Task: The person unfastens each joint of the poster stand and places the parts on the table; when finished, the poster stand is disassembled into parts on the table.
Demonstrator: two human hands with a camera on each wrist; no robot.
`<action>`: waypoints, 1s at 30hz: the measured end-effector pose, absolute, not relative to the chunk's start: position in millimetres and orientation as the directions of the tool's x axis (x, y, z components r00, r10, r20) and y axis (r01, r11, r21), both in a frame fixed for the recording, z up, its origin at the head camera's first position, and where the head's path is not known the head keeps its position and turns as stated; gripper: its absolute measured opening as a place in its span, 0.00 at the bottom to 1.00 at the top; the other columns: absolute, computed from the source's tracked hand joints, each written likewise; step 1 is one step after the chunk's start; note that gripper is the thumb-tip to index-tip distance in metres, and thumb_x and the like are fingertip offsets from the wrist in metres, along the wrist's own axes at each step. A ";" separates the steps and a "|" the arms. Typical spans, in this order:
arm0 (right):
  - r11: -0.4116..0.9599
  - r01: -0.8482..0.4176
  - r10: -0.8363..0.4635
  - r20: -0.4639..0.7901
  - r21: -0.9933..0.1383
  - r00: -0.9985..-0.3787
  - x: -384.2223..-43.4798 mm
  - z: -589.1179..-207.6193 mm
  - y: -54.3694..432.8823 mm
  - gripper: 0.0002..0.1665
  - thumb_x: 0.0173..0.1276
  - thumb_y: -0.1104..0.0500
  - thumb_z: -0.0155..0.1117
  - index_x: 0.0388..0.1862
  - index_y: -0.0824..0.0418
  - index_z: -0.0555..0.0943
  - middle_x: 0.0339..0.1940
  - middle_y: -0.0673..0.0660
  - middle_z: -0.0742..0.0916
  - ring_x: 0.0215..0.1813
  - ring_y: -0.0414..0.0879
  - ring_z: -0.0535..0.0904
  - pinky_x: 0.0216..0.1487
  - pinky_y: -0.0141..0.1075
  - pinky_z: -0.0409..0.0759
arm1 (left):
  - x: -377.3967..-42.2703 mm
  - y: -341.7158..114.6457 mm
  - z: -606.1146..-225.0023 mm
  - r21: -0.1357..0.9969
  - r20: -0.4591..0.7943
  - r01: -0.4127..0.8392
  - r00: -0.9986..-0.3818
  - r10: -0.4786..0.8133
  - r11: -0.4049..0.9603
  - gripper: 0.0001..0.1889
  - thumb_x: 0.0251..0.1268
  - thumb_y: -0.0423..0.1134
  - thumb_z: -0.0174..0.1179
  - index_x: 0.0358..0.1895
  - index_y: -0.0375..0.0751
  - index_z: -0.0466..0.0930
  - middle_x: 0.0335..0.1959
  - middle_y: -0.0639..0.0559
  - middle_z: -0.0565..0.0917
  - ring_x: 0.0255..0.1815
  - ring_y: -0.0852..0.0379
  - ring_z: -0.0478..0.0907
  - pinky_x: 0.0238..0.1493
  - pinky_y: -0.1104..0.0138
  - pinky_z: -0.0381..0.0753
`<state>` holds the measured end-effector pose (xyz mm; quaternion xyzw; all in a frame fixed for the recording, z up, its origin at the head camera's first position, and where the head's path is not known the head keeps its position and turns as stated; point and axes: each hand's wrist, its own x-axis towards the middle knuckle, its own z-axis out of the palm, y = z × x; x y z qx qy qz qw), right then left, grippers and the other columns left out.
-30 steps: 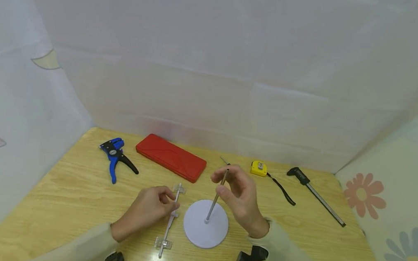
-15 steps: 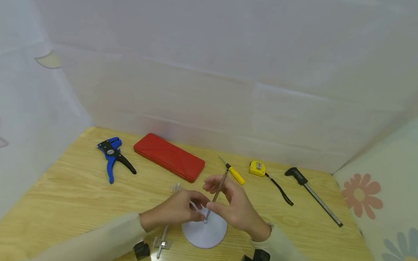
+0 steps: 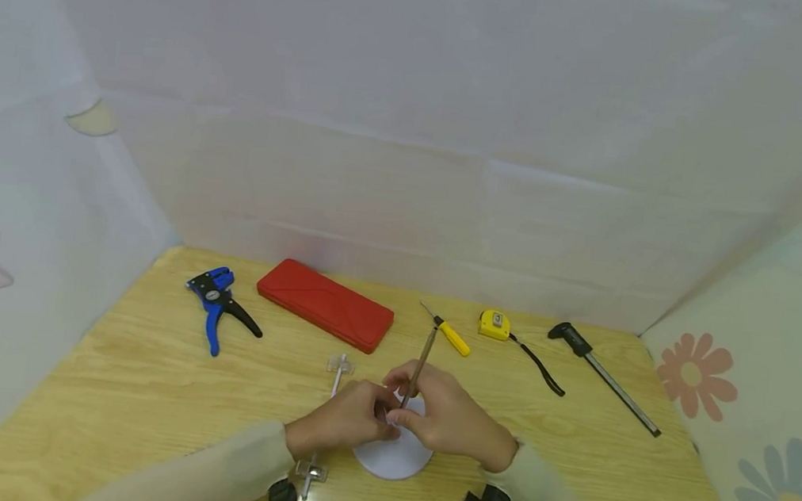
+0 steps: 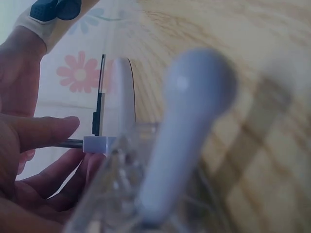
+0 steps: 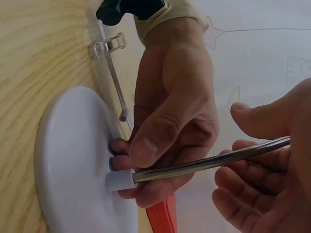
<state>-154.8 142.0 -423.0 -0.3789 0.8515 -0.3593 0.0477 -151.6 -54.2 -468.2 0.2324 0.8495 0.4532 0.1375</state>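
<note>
A stand with a round white base [image 3: 391,464] and a slim metal rod [image 3: 424,354] rises from the table, the rod tilted slightly right. My left hand [image 3: 349,415] has thumb and fingers about the rod's foot, by the white collar [image 5: 120,179]. My right hand [image 3: 454,416] is around the rod higher up; in the right wrist view its thumb stays apart from the metal and its fingers lie loosely behind. Left of the base lies a thin white rod [image 3: 337,380] with clear plastic clips [image 3: 312,472], partly covered by my left hand.
Along the back lie blue-black wire strippers [image 3: 216,298], a red case [image 3: 325,303], a yellow-handled screwdriver [image 3: 454,338], a yellow tape measure [image 3: 494,324] with black strap, and a caliper [image 3: 605,373]. Pale cloth walls [image 3: 380,161] stand behind and at both sides.
My left hand has left the clipped rod and moved right to the foot of the stand's rod. My right hand has slid down the metal rod, uncovering the screwdriver.
</note>
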 end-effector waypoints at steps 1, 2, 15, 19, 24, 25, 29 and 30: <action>0.469 -0.615 -0.683 0.182 -0.634 -0.708 -154.7 -423.5 142.0 0.23 0.66 0.58 0.72 0.58 0.56 0.77 0.51 0.51 0.87 0.48 0.42 0.85 0.54 0.36 0.83 | -151.7 -53.8 -469.3 0.829 -0.012 0.280 -0.857 0.516 0.484 0.08 0.52 0.36 0.71 0.36 0.42 0.87 0.26 0.56 0.85 0.26 0.67 0.77 0.27 0.72 0.79; 0.476 -0.624 -0.687 0.181 -0.620 -0.704 -154.5 -423.8 142.1 0.23 0.66 0.58 0.72 0.58 0.56 0.77 0.51 0.50 0.87 0.48 0.42 0.85 0.52 0.36 0.83 | -151.8 -53.5 -469.5 0.826 -0.006 0.284 -0.860 0.511 0.488 0.08 0.52 0.36 0.70 0.36 0.41 0.88 0.27 0.55 0.86 0.26 0.67 0.78 0.27 0.72 0.79; 0.473 -0.671 -0.668 0.264 -0.572 -0.696 -150.8 -435.7 149.2 0.08 0.69 0.60 0.69 0.45 0.58 0.83 0.41 0.48 0.89 0.41 0.31 0.82 0.42 0.25 0.83 | -151.3 -51.4 -472.3 0.827 -0.007 0.270 -0.872 0.489 0.493 0.06 0.52 0.30 0.66 0.33 0.38 0.90 0.25 0.54 0.86 0.25 0.66 0.77 0.24 0.73 0.78; 0.459 -0.781 -0.692 0.381 -0.424 -0.614 -149.9 -438.6 149.0 0.05 0.68 0.62 0.70 0.41 0.59 0.83 0.38 0.50 0.89 0.39 0.32 0.83 0.40 0.19 0.81 | -151.5 -51.7 -473.1 0.822 0.003 0.277 -0.876 0.482 0.498 0.05 0.54 0.30 0.67 0.33 0.38 0.91 0.27 0.52 0.89 0.28 0.66 0.79 0.26 0.73 0.80; 0.447 -0.840 -0.697 0.469 -0.307 -0.542 -150.5 -442.6 147.4 0.06 0.66 0.64 0.71 0.40 0.60 0.82 0.35 0.50 0.89 0.35 0.31 0.82 0.36 0.16 0.78 | -151.7 -51.1 -473.4 0.808 0.020 0.295 -0.879 0.477 0.511 0.05 0.55 0.30 0.67 0.32 0.39 0.91 0.27 0.52 0.90 0.28 0.68 0.79 0.27 0.74 0.80; 0.444 -0.841 -0.694 0.476 -0.309 -0.541 -150.6 -443.6 147.0 0.06 0.66 0.64 0.71 0.39 0.60 0.82 0.34 0.50 0.89 0.35 0.31 0.82 0.35 0.16 0.78 | -151.9 -50.9 -473.3 0.805 0.021 0.297 -0.879 0.476 0.514 0.05 0.55 0.30 0.66 0.32 0.39 0.91 0.27 0.52 0.90 0.28 0.68 0.79 0.27 0.74 0.80; 0.431 -0.849 -0.685 0.502 -0.304 -0.528 -151.0 -448.3 145.5 0.06 0.65 0.65 0.71 0.39 0.61 0.82 0.33 0.50 0.89 0.35 0.32 0.84 0.35 0.16 0.79 | -151.4 -51.1 -472.4 0.801 0.024 0.305 -0.876 0.481 0.516 0.05 0.53 0.30 0.66 0.32 0.39 0.91 0.27 0.52 0.90 0.27 0.68 0.79 0.26 0.74 0.79; 0.425 -0.858 -0.687 0.513 -0.289 -0.514 -151.2 -449.6 145.4 0.07 0.65 0.66 0.71 0.39 0.61 0.81 0.33 0.51 0.88 0.35 0.33 0.84 0.35 0.17 0.79 | -151.1 -51.2 -471.9 0.801 0.024 0.306 -0.875 0.484 0.514 0.05 0.53 0.29 0.66 0.32 0.39 0.91 0.27 0.52 0.90 0.27 0.68 0.79 0.26 0.74 0.79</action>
